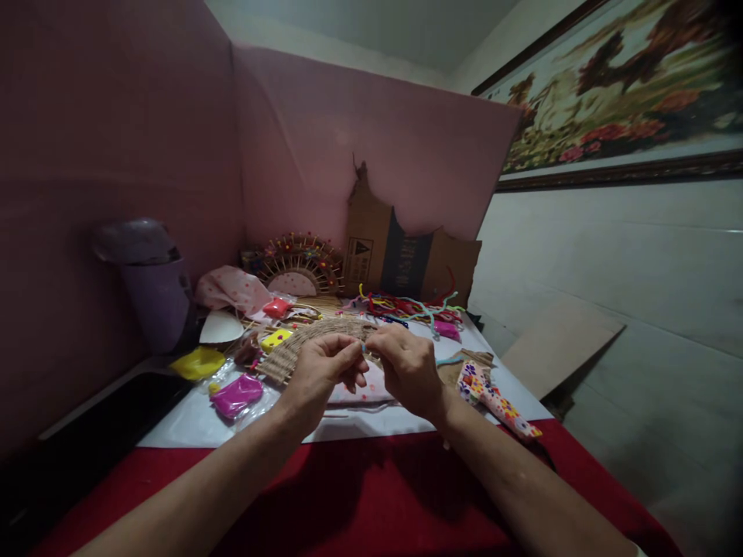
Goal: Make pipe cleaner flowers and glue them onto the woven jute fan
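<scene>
My left hand and my right hand are raised close together over the table, each with thumb and fingers pinched. A tiny blue piece shows at the left fingertips; its kind is too small to tell. What the right fingers grip is hidden. Below and behind them lies a woven twine fan shape with sticks, curving around a pink spotted half-round piece. A light-blue fuzzy strand lies beside my right wrist; whether it reaches the fingers I cannot tell.
Yellow and magenta clay packets lie left. Behind stand a decorated fan, torn cardboard and tangled colourful pipe cleaners. A flower-patterned object lies right, a purple bin stands left. Red cloth covers the front.
</scene>
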A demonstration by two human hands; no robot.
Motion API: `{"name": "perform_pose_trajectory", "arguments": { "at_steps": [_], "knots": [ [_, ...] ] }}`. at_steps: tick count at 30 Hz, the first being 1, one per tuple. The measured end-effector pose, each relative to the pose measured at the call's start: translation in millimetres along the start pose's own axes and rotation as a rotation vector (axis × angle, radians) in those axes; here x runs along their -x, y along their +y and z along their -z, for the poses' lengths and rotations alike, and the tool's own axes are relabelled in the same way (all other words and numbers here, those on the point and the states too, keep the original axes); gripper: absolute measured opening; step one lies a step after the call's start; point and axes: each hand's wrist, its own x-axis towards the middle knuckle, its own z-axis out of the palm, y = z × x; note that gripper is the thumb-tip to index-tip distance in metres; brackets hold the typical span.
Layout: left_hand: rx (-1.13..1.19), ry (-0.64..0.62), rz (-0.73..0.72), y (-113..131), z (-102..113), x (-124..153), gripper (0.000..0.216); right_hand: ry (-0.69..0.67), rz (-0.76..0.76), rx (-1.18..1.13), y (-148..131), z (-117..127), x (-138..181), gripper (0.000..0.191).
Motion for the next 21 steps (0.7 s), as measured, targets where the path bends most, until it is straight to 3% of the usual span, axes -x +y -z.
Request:
{"name": "perform_pose_trajectory", "arguments": {
  "at_steps": [5, 9, 16, 21],
  "knots": [
    [-0.098, -0.137, 0.061, 8, 4, -3, 0.022, -0.024, 0.015, -0.053, 4, 5, -6, 0.016],
    [-0.195, -0.174, 0.04, 14, 2, -2, 0.026, -0.1, 0.014, -0.115, 7, 8, -7, 0.016],
    [-0.157, -0.116, -0.01, 11, 0, 1, 0.022, -0.089, 0.021, -0.191, 6, 8, -7, 0.014],
    [-0.137, 0.008, -0.083, 8, -3, 1, 0.022, -0.068, -0.007, -0.223, 2, 4, -6, 0.013]
  ]
}}
